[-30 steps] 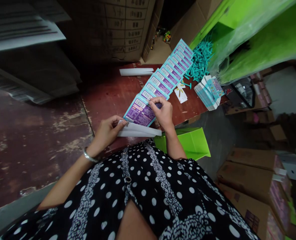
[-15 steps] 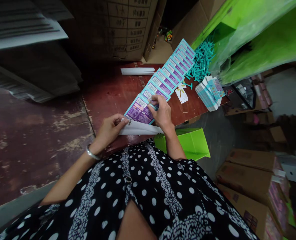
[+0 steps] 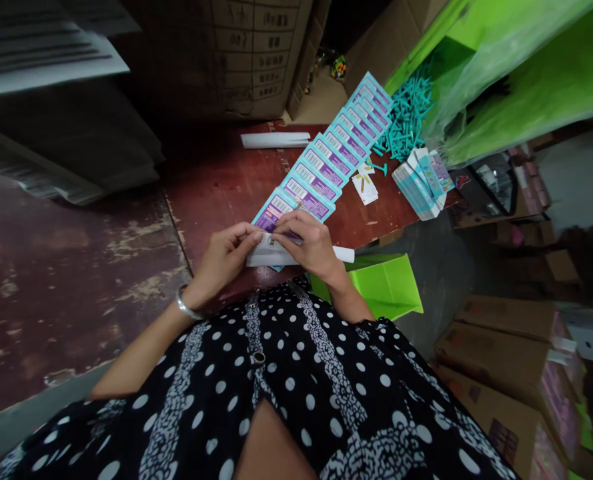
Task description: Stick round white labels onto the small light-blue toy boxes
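Observation:
A folded white sticker sheet (image 3: 296,254) lies across the front edge of the work surface, near my body. My left hand (image 3: 226,257) pinches its left end between thumb and fingers. My right hand (image 3: 309,247) is closed over the middle of the sheet, its fingertips at a small black-printed sticker (image 3: 271,241) beside my left thumb; how much of the sticker is lifted is hidden. Just beyond my fingers begins a row of overlapping teal and purple printed boxes (image 3: 321,170), barcodes facing up, running away to the upper right. The nearest box is partly covered by my hands.
Another folded white sheet (image 3: 275,140) lies behind the row. To the right are a heap of teal plastic pieces (image 3: 409,117), small printed cards (image 3: 365,187) and a stack of cartons (image 3: 419,187). A green bin (image 3: 389,287) stands below the table edge. Cardboard boxes (image 3: 496,360) fill the lower right.
My right hand has moved from the nearest printed box back toward me and left, onto the sticker sheet. My left hand keeps hold of the sheet, now slightly farther right.

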### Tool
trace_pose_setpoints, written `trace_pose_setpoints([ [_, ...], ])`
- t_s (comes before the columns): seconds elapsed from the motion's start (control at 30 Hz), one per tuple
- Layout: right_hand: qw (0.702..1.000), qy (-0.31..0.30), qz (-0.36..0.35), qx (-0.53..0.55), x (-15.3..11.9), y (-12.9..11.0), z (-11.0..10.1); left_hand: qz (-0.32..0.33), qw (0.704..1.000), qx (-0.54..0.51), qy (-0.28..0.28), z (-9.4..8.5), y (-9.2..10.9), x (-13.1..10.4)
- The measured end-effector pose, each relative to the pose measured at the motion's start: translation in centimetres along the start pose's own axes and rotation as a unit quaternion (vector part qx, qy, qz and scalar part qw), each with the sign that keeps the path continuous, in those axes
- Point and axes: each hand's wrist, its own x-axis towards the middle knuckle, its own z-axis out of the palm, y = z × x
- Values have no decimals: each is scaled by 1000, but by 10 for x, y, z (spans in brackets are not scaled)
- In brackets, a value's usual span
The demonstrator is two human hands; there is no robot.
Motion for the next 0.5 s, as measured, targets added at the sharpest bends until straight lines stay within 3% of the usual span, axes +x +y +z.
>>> trace_pose_setpoints([
  [0.17,999,13,-24,46,1,-1,-4,-31,999,23,28,0,-6,5],
  [0.33,975,181,122,45,19,22,-34,-52,998,17,14,3,-12,11],
  [0.4,964,200,169,40,27,41,-43,-57,998,17,2,5,-13,12],
  [0.5,963,179,199,30,35,64,-45,-60,998,21,-8,7,-13,12],
])
